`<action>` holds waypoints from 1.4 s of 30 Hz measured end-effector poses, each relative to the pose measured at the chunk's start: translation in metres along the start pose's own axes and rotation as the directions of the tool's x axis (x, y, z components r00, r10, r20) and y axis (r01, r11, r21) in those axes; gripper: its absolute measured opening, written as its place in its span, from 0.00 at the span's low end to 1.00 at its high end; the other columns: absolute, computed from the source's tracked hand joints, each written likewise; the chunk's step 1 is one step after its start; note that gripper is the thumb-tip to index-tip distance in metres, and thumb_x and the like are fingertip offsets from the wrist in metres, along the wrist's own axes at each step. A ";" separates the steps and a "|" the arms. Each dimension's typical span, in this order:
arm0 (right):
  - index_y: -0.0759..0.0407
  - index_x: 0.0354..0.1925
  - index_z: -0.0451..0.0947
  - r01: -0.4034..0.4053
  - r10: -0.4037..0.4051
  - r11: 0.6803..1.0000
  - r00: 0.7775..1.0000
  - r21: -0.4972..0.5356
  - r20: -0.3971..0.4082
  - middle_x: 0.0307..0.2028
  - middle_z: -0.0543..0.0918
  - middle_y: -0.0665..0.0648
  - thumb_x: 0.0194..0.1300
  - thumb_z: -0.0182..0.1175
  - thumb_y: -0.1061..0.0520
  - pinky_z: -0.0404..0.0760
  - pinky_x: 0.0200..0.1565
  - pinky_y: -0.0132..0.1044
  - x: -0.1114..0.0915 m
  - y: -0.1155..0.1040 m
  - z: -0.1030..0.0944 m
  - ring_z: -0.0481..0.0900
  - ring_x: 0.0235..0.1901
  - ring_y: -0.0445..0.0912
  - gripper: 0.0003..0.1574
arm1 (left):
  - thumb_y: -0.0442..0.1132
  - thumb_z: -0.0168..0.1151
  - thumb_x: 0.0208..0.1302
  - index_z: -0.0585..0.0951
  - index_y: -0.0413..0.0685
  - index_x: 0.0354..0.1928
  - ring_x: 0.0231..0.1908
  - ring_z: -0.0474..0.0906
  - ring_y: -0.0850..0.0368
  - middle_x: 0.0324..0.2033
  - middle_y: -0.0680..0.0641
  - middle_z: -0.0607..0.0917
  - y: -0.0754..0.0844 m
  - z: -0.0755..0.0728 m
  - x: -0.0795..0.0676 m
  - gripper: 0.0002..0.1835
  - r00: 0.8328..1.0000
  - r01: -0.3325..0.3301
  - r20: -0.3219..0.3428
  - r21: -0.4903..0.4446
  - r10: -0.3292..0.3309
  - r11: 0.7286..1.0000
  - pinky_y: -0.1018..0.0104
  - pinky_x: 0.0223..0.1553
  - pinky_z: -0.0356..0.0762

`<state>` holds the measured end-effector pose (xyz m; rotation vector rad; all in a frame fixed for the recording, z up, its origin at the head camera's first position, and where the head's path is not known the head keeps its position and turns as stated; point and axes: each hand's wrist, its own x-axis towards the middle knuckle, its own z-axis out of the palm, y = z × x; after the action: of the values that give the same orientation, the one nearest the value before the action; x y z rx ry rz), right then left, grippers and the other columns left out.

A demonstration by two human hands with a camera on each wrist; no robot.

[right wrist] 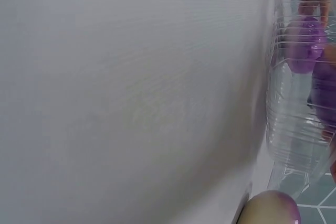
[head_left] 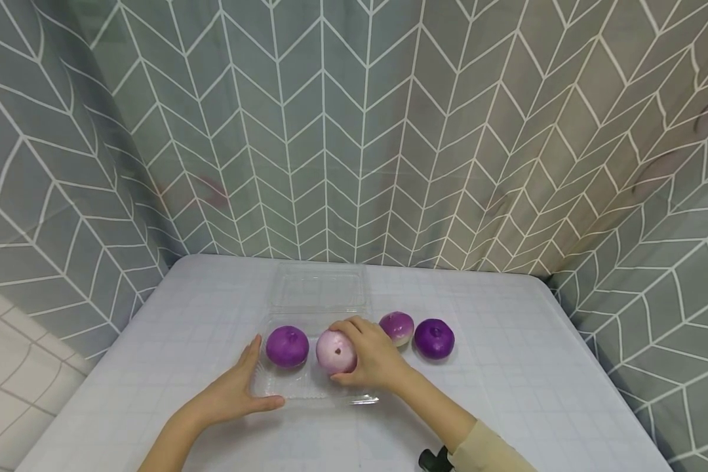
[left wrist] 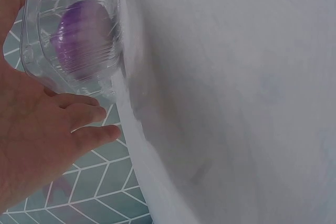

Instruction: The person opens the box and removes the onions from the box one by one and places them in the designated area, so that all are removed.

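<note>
A clear plastic clamshell container (head_left: 295,388) lies on the table with its lid (head_left: 318,288) folded back. My right hand (head_left: 373,354) grips a purple onion (head_left: 335,352) over the right half of the base, its pale end with a brown spot facing me. Another purple onion (head_left: 287,346) sits in the left half; its side shows through the ribbed wall in the left wrist view. Around the container's left side, my left hand (head_left: 234,388) rests with fingers straight and thumb spread along the front edge.
Two more onions lie right of the container: a purple and white one (head_left: 398,327) and a darker purple one (head_left: 434,339). A white cloth covers the table (head_left: 507,393). Grey patterned curtains (head_left: 354,131) hang behind and at the sides. A black object (head_left: 435,460) shows by the right sleeve.
</note>
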<state>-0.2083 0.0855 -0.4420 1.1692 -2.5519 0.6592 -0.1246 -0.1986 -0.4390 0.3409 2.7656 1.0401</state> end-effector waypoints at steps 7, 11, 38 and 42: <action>0.49 0.58 0.71 0.013 -0.011 0.999 0.999 0.050 -0.044 0.50 0.75 0.46 0.34 0.79 0.38 0.74 0.52 0.44 -0.006 0.004 -0.003 0.74 0.51 0.41 0.52 | 0.59 0.73 0.49 0.39 0.26 0.72 0.69 0.42 0.28 0.70 0.24 0.44 0.001 0.000 0.000 0.67 1.000 0.010 0.001 0.000 -0.010 1.000 0.34 0.64 0.50; 0.49 0.59 0.71 0.032 -0.027 0.998 0.997 0.058 -0.073 0.51 0.75 0.47 0.33 0.79 0.37 0.75 0.51 0.44 -0.008 0.006 -0.008 0.75 0.51 0.41 0.54 | 0.59 0.73 0.49 0.39 0.27 0.72 0.69 0.42 0.27 0.70 0.24 0.44 0.002 0.000 0.000 0.67 1.000 0.011 0.004 -0.001 -0.011 1.000 0.33 0.63 0.51; 0.50 0.58 0.72 -0.038 0.057 0.994 0.980 0.104 -0.190 0.51 0.75 0.46 0.31 0.81 0.44 0.81 0.47 0.44 -0.045 0.030 -0.064 0.77 0.49 0.41 0.53 | 0.59 0.73 0.48 0.39 0.26 0.71 0.69 0.43 0.27 0.70 0.23 0.44 0.005 -0.003 -0.001 0.68 1.000 0.013 0.003 -0.002 -0.013 1.000 0.34 0.63 0.50; 0.48 0.58 0.72 -0.046 0.066 0.994 0.978 0.104 -0.199 0.51 0.75 0.45 0.32 0.81 0.45 0.80 0.46 0.45 -0.051 0.034 -0.069 0.77 0.48 0.42 0.52 | 0.59 0.73 0.48 0.39 0.26 0.72 0.69 0.42 0.28 0.70 0.24 0.44 0.005 -0.003 -0.001 0.68 1.000 0.016 0.006 -0.009 -0.016 1.000 0.34 0.64 0.50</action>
<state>-0.1985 0.1728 -0.4132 1.0054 -2.4121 0.8792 -0.1232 -0.1970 -0.4335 0.3190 2.7533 1.0453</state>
